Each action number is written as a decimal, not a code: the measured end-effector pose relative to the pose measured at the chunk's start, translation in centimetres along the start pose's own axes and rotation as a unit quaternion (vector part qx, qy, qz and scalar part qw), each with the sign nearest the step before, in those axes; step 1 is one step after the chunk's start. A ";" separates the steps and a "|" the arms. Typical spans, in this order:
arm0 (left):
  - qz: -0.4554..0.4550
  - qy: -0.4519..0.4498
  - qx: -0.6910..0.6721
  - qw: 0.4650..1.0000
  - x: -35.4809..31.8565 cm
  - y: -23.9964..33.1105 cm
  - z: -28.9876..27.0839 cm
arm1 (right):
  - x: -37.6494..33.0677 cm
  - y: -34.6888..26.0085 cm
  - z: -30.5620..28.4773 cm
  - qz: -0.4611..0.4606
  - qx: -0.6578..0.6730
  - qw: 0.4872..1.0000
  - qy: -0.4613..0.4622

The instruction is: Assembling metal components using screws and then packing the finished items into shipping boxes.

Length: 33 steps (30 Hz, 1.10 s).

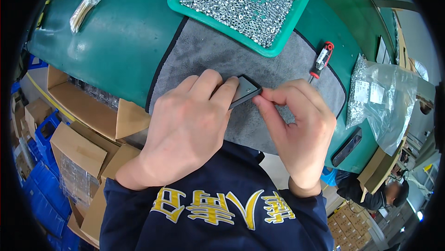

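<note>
My left hand (185,123) is closed around a small flat case (246,90) with a black rim and a grey face, held above the grey cloth (185,61). A small round spot shows on the case's face. Thumb and forefinger of my right hand (301,126) pinch together at the case's right corner; whatever lies between them is too small or hidden to name. Beyond my hands, a green tray (273,51) full of small shiny metal nuts rests partly on the cloth. A red and black screwdriver (322,59) lies at the cloth's right side.
A phone (346,147) and a clear bag of metal parts (371,98) lie at right on the green table (125,42). A small bag of thin pale strips (85,9) sits far left. Open cardboard boxes (83,149) stand left; another person (380,195) is at lower right.
</note>
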<state>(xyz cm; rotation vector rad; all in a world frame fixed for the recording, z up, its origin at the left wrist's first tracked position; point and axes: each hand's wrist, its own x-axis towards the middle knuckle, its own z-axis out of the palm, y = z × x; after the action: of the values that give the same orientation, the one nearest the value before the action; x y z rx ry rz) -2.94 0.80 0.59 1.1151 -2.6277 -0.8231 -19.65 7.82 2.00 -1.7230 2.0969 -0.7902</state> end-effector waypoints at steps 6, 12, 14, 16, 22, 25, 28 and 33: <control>0.000 0.005 -0.003 1.000 -0.1 0.0 0.1 | 0.0 0.1 0.0 0.007 0.014 1.000 -0.003; -0.001 0.007 -0.011 1.000 0.0 -0.1 0.1 | 0.4 0.7 -1.0 0.011 0.030 0.999 -0.031; 0.002 0.008 -0.015 1.000 0.0 -0.2 0.0 | 0.9 1.3 -1.9 0.019 0.022 1.000 -0.004; 0.004 0.012 -0.012 1.000 0.0 -0.1 0.0 | 1.9 2.8 -3.1 0.027 0.006 0.999 0.030; 0.022 0.039 0.050 0.998 -0.2 0.0 -0.1 | 4.2 9.4 -1.8 0.128 -0.182 0.973 0.062; 0.017 0.049 0.064 0.997 -0.2 0.0 -0.5 | 4.4 9.5 -2.5 0.085 -0.135 0.986 0.049; 0.001 0.030 0.058 0.998 1.1 0.0 -0.4 | 5.0 9.7 -4.0 0.116 0.092 0.987 0.067; 0.013 0.057 0.035 0.998 0.4 -1.0 0.0 | 6.2 2.8 -4.7 -0.025 0.566 0.813 0.137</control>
<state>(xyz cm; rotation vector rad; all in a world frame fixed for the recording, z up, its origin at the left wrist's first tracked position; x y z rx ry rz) -2.65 -0.07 -0.03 1.1075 -2.5890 -0.6467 -25.89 3.14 4.76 -0.9825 1.1481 -1.8681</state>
